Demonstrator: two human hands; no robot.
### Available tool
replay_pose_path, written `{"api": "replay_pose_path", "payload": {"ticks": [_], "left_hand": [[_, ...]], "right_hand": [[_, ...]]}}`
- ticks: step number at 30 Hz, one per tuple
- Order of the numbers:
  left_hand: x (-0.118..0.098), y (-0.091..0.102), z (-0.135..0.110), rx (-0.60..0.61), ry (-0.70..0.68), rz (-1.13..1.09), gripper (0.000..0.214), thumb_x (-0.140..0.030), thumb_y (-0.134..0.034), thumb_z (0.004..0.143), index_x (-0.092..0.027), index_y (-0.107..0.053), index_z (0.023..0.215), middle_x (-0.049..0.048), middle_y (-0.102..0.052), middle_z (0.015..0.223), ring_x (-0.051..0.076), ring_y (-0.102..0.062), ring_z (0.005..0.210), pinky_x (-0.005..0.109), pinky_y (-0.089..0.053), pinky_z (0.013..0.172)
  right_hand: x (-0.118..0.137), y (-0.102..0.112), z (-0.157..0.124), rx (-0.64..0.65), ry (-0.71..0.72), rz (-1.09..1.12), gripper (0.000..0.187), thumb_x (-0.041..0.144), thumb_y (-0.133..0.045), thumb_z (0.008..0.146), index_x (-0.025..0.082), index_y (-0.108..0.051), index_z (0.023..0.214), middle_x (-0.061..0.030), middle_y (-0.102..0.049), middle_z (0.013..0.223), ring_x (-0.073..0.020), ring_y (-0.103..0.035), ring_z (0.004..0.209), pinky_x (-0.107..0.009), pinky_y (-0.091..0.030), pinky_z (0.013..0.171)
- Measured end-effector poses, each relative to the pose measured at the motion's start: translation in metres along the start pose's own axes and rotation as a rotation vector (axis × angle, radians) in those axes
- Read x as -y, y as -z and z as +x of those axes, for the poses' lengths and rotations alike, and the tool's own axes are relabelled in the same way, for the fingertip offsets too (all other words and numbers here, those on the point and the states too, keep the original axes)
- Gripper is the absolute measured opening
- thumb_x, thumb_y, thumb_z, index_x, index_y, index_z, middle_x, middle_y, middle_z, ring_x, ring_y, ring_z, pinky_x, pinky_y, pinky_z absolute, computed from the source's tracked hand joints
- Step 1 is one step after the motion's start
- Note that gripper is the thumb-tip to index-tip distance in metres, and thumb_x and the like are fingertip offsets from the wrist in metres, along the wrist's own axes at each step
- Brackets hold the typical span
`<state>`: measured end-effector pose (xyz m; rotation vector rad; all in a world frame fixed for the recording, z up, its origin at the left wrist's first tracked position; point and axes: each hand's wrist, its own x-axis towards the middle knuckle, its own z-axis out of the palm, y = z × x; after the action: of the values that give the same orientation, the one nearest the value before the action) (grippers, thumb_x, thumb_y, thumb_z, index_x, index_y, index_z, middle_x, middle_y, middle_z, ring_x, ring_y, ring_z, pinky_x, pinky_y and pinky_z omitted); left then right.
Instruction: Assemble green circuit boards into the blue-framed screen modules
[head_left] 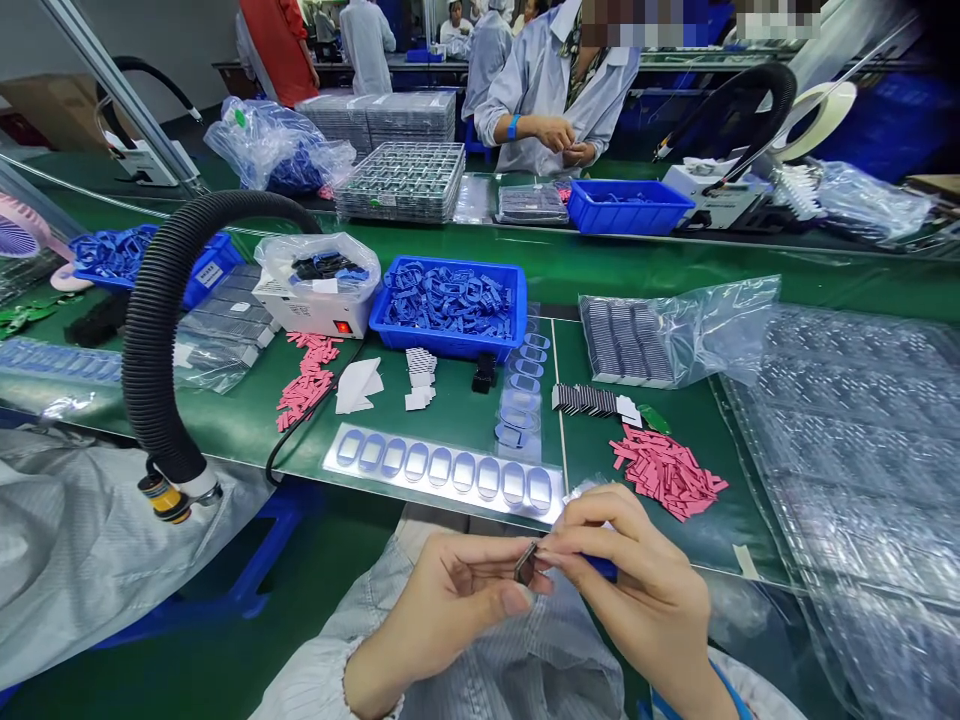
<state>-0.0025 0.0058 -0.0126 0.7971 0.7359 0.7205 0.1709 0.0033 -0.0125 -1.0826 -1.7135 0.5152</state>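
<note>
My left hand [450, 595] holds a small dark rectangular part [525, 564] with a shiny rim between thumb and fingers, tilted on edge. My right hand [637, 570] is closed in a pinch at the part's right side; whatever lies between those fingertips is hidden. Both hands are over my lap, just in front of the bench edge. Beyond them lies a clear strip of oval blue-rimmed stickers [442, 468], with a second sticker strip [519, 400] behind it. A heap of pink strips [671, 470] lies beyond my right hand.
A blue bin [450, 345] of blue plastic parts stands behind the stickers. Bagged dark parts [626, 340] and clear trays [870, 450] occupy the right. At left, a black flexible hose [150, 330] arches over the bench edge. A co-worker [555, 110] sits opposite.
</note>
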Motion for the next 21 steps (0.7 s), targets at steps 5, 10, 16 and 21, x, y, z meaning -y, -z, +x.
{"api": "replay_pose_path", "payload": {"ticks": [5,10,16,21], "left_hand": [[0.007,0.004,-0.001,-0.029,0.015,-0.049,0.038,-0.042,-0.077,0.065,-0.025,-0.073,0.099,0.0078,-0.077,0.089,0.017,-0.069,0.078,0.027,-0.052,0.074],[0.011,0.004,-0.002,-0.032,0.029,-0.042,0.036,-0.041,-0.077,0.065,-0.025,-0.074,0.097,0.0080,-0.077,0.090,0.019,-0.070,0.082,0.030,-0.052,0.078],[0.013,0.003,-0.003,-0.029,0.016,0.013,0.037,-0.041,-0.076,0.067,-0.024,-0.074,0.099,0.0084,-0.077,0.090,0.019,-0.069,0.081,0.030,-0.051,0.077],[0.008,0.002,-0.004,-0.029,0.040,0.090,0.038,-0.043,-0.074,0.068,-0.024,-0.073,0.102,0.0064,-0.076,0.086,0.019,-0.067,0.081,0.030,-0.051,0.077]], "right_hand": [[-0.002,-0.002,-0.002,0.001,0.030,-0.001,0.017,0.009,-0.064,0.077,0.025,-0.068,0.082,-0.0017,-0.061,0.070,-0.0163,-0.056,0.067,-0.031,-0.046,0.058],[-0.004,-0.004,-0.005,0.019,-0.012,0.033,0.016,0.009,-0.062,0.079,0.024,-0.066,0.083,-0.0012,-0.060,0.070,-0.0154,-0.055,0.068,-0.030,-0.045,0.058],[-0.005,-0.006,-0.011,0.000,-0.077,0.080,0.014,0.010,-0.062,0.079,0.024,-0.066,0.079,-0.0010,-0.060,0.069,-0.0150,-0.055,0.068,-0.028,-0.046,0.058],[-0.005,-0.009,-0.016,-0.005,-0.153,0.121,0.013,0.011,-0.062,0.080,0.024,-0.064,0.078,-0.0007,-0.060,0.069,-0.0154,-0.056,0.067,-0.029,-0.045,0.059]]}}
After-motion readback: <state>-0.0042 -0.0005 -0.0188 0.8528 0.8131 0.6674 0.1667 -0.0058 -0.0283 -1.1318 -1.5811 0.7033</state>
